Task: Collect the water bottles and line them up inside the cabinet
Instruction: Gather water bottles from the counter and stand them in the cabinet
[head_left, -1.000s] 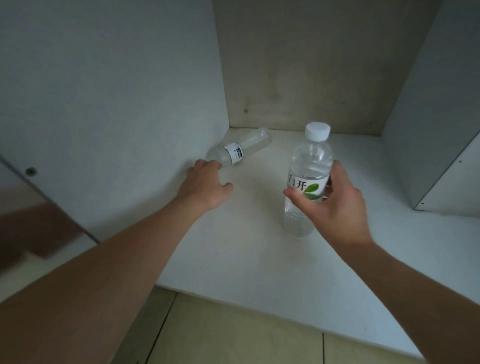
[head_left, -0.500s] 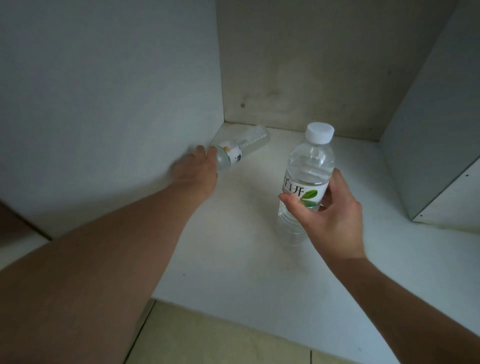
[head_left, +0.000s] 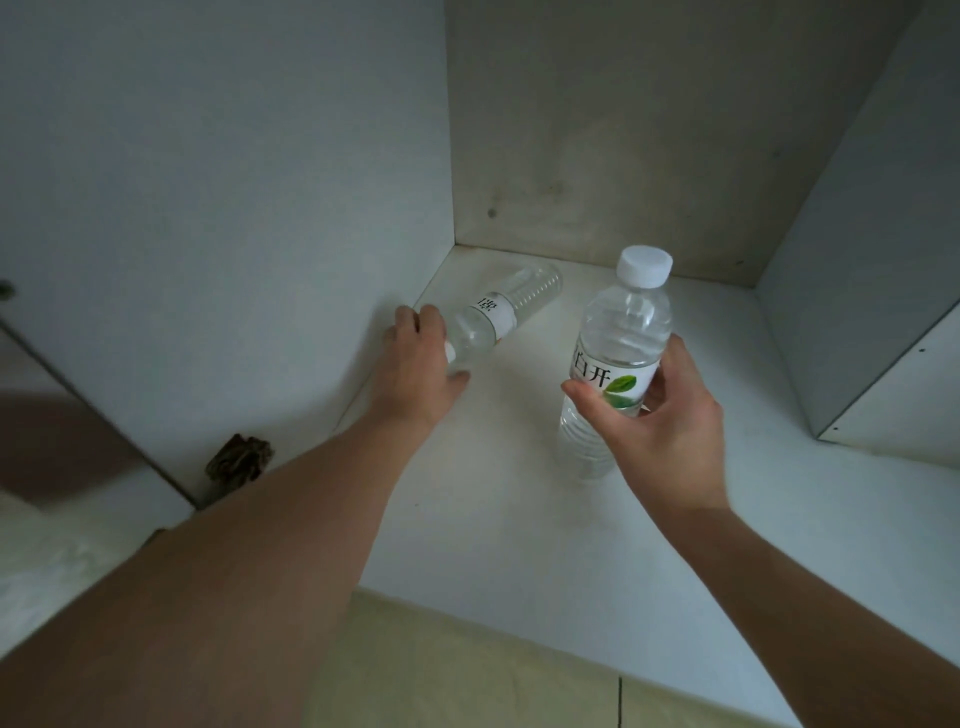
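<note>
Counting two water bottles, both inside the cabinet (head_left: 545, 545), plus two bare hands reaching in from below. Lying on its side at about ten o'clock of the white floor panel: one clear bottle with a narrow white label (head_left: 506, 304), base pointing toward the back corner at one o'clock, neck end pointing back toward seven o'clock, body resting just beside the left wall (head_left: 234, 208). Gripping that neck end: the left hand (head_left: 418, 364), fingers curling over the top of the shoulder and thumb showing underneath, cap mostly hiding behind the palm. Standing nearly upright at about two o'clock of the floor panel, tilting slightly with its cap toward twelve: one fuller bottle with a green-leaf label (head_left: 621, 358), white cap (head_left: 644, 266) screwed on. Wrapping around its label band: the right hand (head_left: 660, 415), thumb pressing across the front at nine o'clock and fingers curling round the far side; cannot tell whether the base is touching the floor panel or hanging just above it. Sitting well apart from each other, the two bottles, with bare white panel between. Showing at eight o'clock, low on the left wall: one dark, rough-edged patch (head_left: 239, 460). Running along six o'clock below the cabinet edge: beige floor tiles (head_left: 467, 670).
</note>
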